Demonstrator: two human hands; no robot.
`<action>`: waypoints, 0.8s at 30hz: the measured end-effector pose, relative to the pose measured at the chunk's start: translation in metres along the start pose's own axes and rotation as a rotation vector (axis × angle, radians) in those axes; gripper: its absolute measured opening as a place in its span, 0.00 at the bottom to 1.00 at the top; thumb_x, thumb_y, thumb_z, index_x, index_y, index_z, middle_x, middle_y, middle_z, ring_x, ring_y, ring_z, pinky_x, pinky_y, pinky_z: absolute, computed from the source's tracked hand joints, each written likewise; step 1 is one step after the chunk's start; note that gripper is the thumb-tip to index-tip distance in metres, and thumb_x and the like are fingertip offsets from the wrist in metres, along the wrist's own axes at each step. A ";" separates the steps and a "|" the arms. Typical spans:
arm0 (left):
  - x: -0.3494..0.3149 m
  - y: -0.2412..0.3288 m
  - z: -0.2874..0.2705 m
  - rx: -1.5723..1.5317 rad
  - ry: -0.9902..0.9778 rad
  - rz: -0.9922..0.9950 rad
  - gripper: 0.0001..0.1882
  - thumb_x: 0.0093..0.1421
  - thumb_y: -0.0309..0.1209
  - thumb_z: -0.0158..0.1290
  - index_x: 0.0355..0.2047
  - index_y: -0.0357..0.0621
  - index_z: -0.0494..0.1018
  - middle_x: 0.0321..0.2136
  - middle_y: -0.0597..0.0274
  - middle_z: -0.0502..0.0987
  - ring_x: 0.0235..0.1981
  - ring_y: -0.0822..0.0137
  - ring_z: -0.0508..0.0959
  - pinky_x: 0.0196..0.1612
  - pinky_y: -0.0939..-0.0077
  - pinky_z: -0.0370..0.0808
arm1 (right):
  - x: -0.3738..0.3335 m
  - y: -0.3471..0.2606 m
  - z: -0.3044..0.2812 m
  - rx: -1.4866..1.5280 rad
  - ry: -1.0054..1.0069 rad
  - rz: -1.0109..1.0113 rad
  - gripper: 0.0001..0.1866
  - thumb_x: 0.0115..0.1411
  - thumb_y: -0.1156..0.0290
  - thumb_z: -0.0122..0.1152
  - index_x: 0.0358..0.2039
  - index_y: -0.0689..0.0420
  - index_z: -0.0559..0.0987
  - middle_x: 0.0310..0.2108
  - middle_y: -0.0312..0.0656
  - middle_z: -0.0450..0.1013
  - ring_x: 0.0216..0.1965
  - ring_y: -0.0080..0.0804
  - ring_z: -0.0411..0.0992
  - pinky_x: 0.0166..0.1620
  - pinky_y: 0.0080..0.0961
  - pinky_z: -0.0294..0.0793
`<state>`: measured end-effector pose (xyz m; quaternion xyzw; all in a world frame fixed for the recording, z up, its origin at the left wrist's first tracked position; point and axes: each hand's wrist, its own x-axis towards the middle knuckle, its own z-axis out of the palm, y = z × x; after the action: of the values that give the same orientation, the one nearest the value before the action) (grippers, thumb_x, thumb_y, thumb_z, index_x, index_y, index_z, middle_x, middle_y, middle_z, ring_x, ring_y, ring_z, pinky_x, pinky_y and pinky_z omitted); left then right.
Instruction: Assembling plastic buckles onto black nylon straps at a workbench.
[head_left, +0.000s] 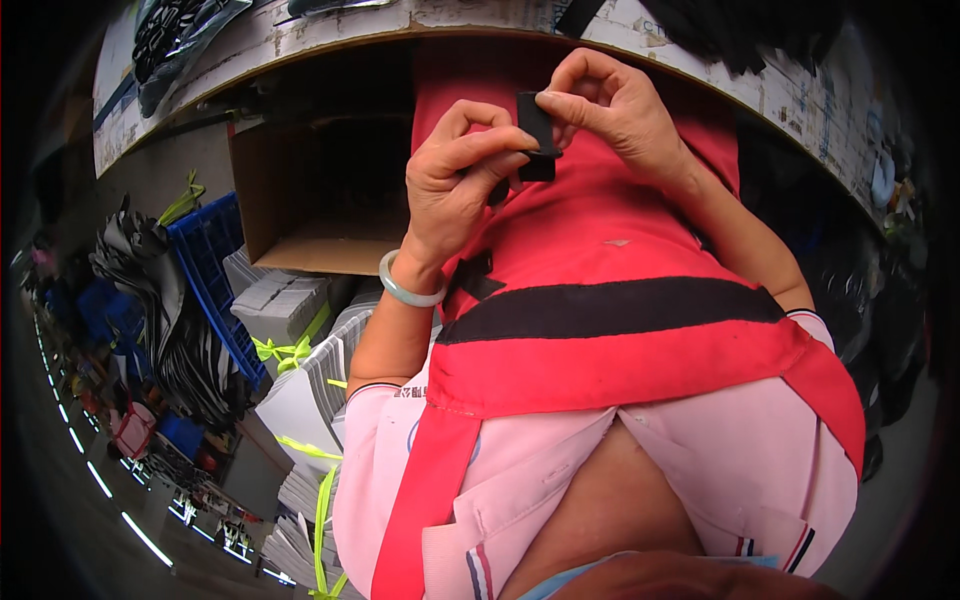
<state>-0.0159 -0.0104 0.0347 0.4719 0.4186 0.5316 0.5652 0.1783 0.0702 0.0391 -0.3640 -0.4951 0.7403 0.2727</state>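
Between my two hands, in front of the red apron (590,235), is a short black strap (535,118) that looks like fabric webbing. My left hand (455,175) pinches its lower part between thumb and fingers, where the strap seems folded. At the upper right edge of the strap, my right hand (615,110) grips it between thumb and forefinger. A pale bracelet (408,285) circles my left wrist. The fingers partly cover the strap, so its full shape is hidden.
A worn white worktable (300,42) curves across the far side, with black pieces in clear plastic (175,45) at left and black material (750,30) at right. Below stand an open cardboard box (330,255), a blue crate (212,280) and grey stacks tied with yellow-green strips (285,310).
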 end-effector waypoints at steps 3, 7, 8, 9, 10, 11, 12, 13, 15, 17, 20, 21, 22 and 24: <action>-0.005 0.006 -0.003 -0.042 -0.005 -0.045 0.08 0.56 0.14 0.54 0.35 0.34 0.79 0.35 0.61 0.71 0.24 0.76 0.75 0.25 0.87 0.70 | 0.004 0.014 0.003 0.088 0.055 -0.020 0.11 0.61 0.73 0.62 0.40 0.62 0.72 0.26 0.38 0.75 0.28 0.20 0.73 0.34 0.18 0.76; -0.028 0.020 -0.037 0.002 -0.048 -0.267 0.06 0.56 0.14 0.54 0.33 0.33 0.79 0.33 0.60 0.73 0.22 0.77 0.74 0.21 0.89 0.67 | 0.008 0.022 0.005 -0.057 -0.105 0.157 0.12 0.61 0.71 0.62 0.41 0.61 0.73 0.29 0.37 0.75 0.30 0.20 0.72 0.37 0.18 0.73; -0.038 0.023 -0.056 0.055 -0.006 -0.323 0.08 0.57 0.15 0.54 0.36 0.34 0.79 0.34 0.60 0.74 0.21 0.78 0.74 0.21 0.89 0.66 | 0.008 0.020 0.000 -0.275 -0.065 -0.002 0.12 0.61 0.70 0.62 0.42 0.61 0.74 0.33 0.36 0.75 0.33 0.20 0.72 0.39 0.18 0.73; -0.049 0.026 -0.074 0.113 0.050 -0.384 0.09 0.58 0.16 0.54 0.39 0.35 0.78 0.34 0.60 0.75 0.21 0.78 0.73 0.21 0.90 0.66 | 0.010 0.018 -0.005 -0.483 -0.040 -0.161 0.12 0.61 0.69 0.62 0.43 0.60 0.75 0.36 0.36 0.75 0.37 0.21 0.72 0.41 0.18 0.73; -0.059 0.024 -0.086 0.147 0.286 -0.384 0.09 0.60 0.19 0.54 0.42 0.35 0.77 0.36 0.60 0.75 0.22 0.78 0.74 0.22 0.89 0.67 | 0.014 0.012 -0.013 -0.708 0.069 -0.285 0.13 0.59 0.68 0.64 0.43 0.59 0.77 0.39 0.36 0.74 0.39 0.25 0.73 0.42 0.20 0.73; -0.066 0.020 -0.098 0.178 0.509 -0.376 0.10 0.62 0.22 0.53 0.44 0.36 0.76 0.38 0.59 0.76 0.23 0.78 0.74 0.22 0.88 0.68 | 0.021 0.010 -0.029 -0.932 0.198 -0.503 0.15 0.56 0.69 0.66 0.44 0.56 0.77 0.40 0.37 0.73 0.40 0.30 0.72 0.45 0.24 0.71; -0.080 0.007 -0.123 0.062 0.648 -0.313 0.11 0.63 0.24 0.53 0.46 0.37 0.75 0.39 0.59 0.77 0.26 0.76 0.75 0.24 0.85 0.71 | 0.027 0.006 -0.042 -1.177 0.289 -0.606 0.17 0.54 0.69 0.67 0.45 0.54 0.78 0.41 0.37 0.73 0.41 0.32 0.71 0.48 0.25 0.70; -0.089 -0.011 -0.144 -0.058 0.781 -0.241 0.12 0.64 0.26 0.53 0.48 0.37 0.73 0.40 0.58 0.77 0.28 0.75 0.77 0.26 0.83 0.74 | 0.032 0.003 -0.053 -1.426 0.387 -0.712 0.19 0.53 0.70 0.68 0.46 0.53 0.78 0.42 0.37 0.73 0.42 0.34 0.70 0.50 0.27 0.68; -0.084 -0.027 -0.149 -0.428 0.792 -0.301 0.14 0.64 0.24 0.52 0.50 0.34 0.70 0.43 0.54 0.76 0.47 0.61 0.77 0.53 0.71 0.75 | 0.034 0.007 -0.062 -1.400 0.345 -0.649 0.22 0.49 0.72 0.69 0.48 0.49 0.79 0.43 0.34 0.72 0.44 0.34 0.68 0.52 0.29 0.66; -0.065 -0.046 -0.131 -0.537 0.606 -0.382 0.16 0.63 0.20 0.50 0.51 0.31 0.68 0.45 0.51 0.75 0.52 0.57 0.75 0.60 0.67 0.71 | 0.034 0.009 -0.065 -1.338 0.290 -0.679 0.21 0.49 0.74 0.68 0.46 0.49 0.81 0.42 0.34 0.74 0.42 0.33 0.69 0.50 0.28 0.67; -0.028 -0.045 -0.072 -0.565 0.443 -0.390 0.17 0.63 0.16 0.47 0.53 0.29 0.66 0.47 0.47 0.73 0.52 0.53 0.75 0.57 0.66 0.74 | 0.018 -0.013 -0.038 -1.300 0.170 -0.866 0.17 0.50 0.80 0.64 0.41 0.49 0.83 0.39 0.33 0.76 0.41 0.31 0.71 0.48 0.26 0.67; -0.020 -0.043 -0.056 -0.554 0.392 -0.374 0.17 0.63 0.16 0.47 0.53 0.29 0.65 0.47 0.45 0.73 0.51 0.52 0.76 0.56 0.66 0.76 | 0.017 -0.023 -0.026 -1.279 0.148 -0.975 0.17 0.51 0.81 0.63 0.42 0.51 0.83 0.38 0.35 0.76 0.40 0.31 0.72 0.46 0.26 0.69; -0.014 -0.040 -0.044 -0.502 0.337 -0.345 0.18 0.64 0.16 0.46 0.54 0.29 0.64 0.46 0.44 0.74 0.49 0.52 0.77 0.54 0.65 0.77 | 0.012 -0.036 -0.012 -1.188 0.062 -0.915 0.13 0.54 0.79 0.62 0.41 0.54 0.82 0.37 0.37 0.77 0.39 0.33 0.73 0.45 0.26 0.71; -0.004 -0.031 -0.028 -0.484 0.235 -0.312 0.19 0.65 0.18 0.46 0.56 0.31 0.62 0.44 0.42 0.75 0.46 0.52 0.79 0.49 0.63 0.81 | 0.007 -0.041 0.010 -0.831 -0.073 -0.722 0.10 0.58 0.77 0.61 0.41 0.59 0.80 0.36 0.39 0.78 0.37 0.33 0.75 0.42 0.26 0.74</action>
<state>-0.0371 -0.0113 -0.0012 0.1887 0.4097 0.5735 0.6838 0.1678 0.0846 0.0784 -0.2221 -0.8481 0.3545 0.3252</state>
